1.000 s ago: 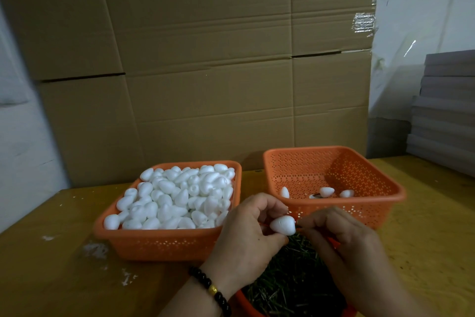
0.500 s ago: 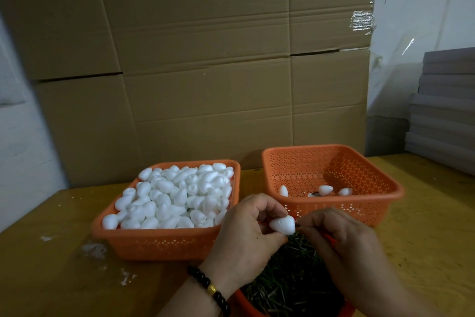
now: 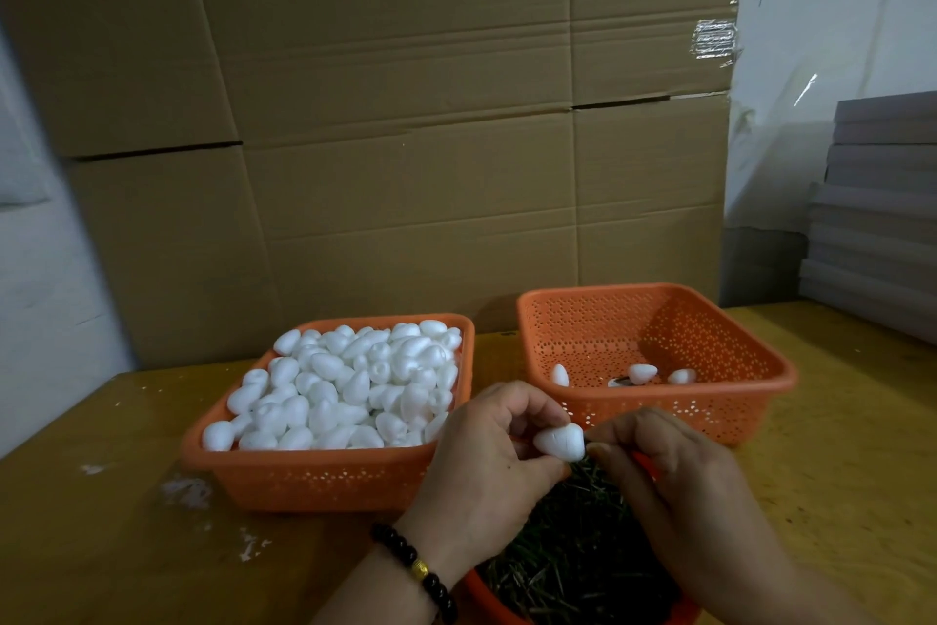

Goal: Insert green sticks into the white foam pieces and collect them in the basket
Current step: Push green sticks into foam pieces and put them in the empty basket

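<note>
Barely anything has shifted over the last second: the left hand still pinches the small white teardrop-shaped foam piece above the orange tub of green sticks, and the right hand still has its fingertips pressed to the wide end. The stick itself is hidden, so I judge the insertion is mid-push. On the yellow wooden bench, the perforated orange plastic basket holds a few finished pieces; the heaped orange supply basket sits to its left.
</note>
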`<control>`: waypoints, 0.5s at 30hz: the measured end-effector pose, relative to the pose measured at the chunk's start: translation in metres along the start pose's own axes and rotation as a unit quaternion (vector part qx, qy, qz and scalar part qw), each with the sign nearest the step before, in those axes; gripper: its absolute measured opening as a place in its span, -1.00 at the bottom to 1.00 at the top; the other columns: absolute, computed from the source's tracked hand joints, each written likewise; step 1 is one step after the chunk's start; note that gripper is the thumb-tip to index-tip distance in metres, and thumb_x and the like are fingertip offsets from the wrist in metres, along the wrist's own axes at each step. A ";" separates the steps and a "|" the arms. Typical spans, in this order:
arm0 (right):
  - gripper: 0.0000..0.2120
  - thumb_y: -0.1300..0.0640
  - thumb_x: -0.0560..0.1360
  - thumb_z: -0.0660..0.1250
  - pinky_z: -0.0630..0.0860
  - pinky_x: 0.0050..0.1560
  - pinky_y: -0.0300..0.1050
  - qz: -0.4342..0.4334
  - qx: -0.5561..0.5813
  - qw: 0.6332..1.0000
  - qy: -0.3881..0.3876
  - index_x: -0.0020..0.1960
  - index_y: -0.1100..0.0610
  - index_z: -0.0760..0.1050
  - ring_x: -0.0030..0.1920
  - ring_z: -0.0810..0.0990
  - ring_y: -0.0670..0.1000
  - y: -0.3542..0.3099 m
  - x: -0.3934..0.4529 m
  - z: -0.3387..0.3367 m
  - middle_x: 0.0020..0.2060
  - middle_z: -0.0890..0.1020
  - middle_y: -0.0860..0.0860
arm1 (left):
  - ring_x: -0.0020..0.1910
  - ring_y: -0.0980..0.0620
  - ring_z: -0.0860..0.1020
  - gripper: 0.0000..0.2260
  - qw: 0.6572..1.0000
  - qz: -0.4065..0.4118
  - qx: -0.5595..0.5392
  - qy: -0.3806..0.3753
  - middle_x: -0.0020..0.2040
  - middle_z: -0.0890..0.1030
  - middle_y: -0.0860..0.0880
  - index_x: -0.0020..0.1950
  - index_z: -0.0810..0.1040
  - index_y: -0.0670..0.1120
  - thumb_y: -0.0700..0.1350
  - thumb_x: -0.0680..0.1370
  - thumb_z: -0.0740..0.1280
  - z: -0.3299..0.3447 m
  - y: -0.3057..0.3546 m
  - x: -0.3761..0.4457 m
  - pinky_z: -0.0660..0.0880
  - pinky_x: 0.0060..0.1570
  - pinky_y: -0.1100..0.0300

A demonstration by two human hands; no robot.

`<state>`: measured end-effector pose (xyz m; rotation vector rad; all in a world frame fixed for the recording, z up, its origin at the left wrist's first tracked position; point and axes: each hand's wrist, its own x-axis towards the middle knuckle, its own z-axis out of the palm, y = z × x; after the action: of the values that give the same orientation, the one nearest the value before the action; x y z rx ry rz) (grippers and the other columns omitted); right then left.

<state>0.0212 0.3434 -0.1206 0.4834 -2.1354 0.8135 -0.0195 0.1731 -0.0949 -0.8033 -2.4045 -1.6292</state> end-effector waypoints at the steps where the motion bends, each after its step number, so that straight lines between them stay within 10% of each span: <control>1: -0.94 0.15 0.42 0.37 0.37 -0.15 -0.55 0.000 0.002 1.000 0.000 -0.13 0.02 0.57 -0.17 0.53 -0.32 0.000 0.000 0.000 -0.22 0.56 -0.24 | -0.07 0.10 0.63 -0.73 1.000 0.000 -0.001 0.000 -0.06 0.63 0.01 -0.09 0.59 0.03 -0.31 0.37 0.49 0.000 0.000 0.000 0.59 -0.06 0.19; 15: -0.65 0.20 0.36 0.51 0.58 -0.09 -0.11 0.046 0.059 0.997 0.006 0.09 -0.01 0.53 -0.10 0.64 -0.13 0.001 -0.004 -0.001 -0.15 0.62 -0.17 | -0.09 0.16 0.62 -0.70 0.993 -0.031 -0.114 -0.013 -0.12 0.66 0.08 -0.03 0.60 -0.04 -0.38 0.36 0.48 -0.003 -0.003 0.001 0.53 -0.08 0.27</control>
<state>0.0235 0.3455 -0.1237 0.4423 -2.1195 0.9964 -0.0228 0.1696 -0.0956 -0.7945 -2.3103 -1.9557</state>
